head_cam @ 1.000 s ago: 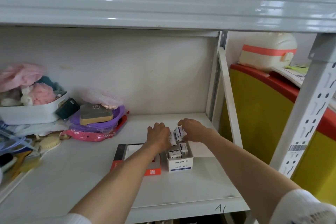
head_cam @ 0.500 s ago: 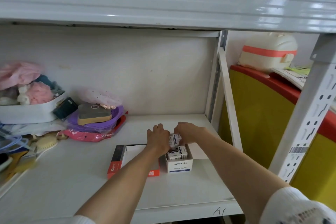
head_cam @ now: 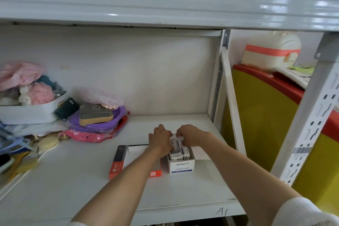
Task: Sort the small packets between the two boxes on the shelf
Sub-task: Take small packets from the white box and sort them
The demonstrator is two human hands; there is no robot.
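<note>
Two open boxes stand side by side on the white shelf [head_cam: 183, 192]. The red box [head_cam: 117, 163] on the left shows a white inside. The white paper clip box [head_cam: 182, 166] on the right holds several small white packets [head_cam: 178, 155]. My left hand [head_cam: 160, 138] and my right hand [head_cam: 189, 134] meet just above the white box's back end. Both pinch a small packet [head_cam: 177, 142] held between them, its lower end among the packets in the box.
A white bin [head_cam: 31, 112] of pink cloths, a purple tray [head_cam: 102, 124] with a sponge block, a pink pouch [head_cam: 88, 135] and brushes crowd the shelf's left side. A slotted shelf post [head_cam: 311, 115] rises at right, a yellow and red cabinet [head_cam: 260, 115] behind it.
Both hands have drawn closer together and sunk toward the white box, bringing the held packets down onto those inside it.
</note>
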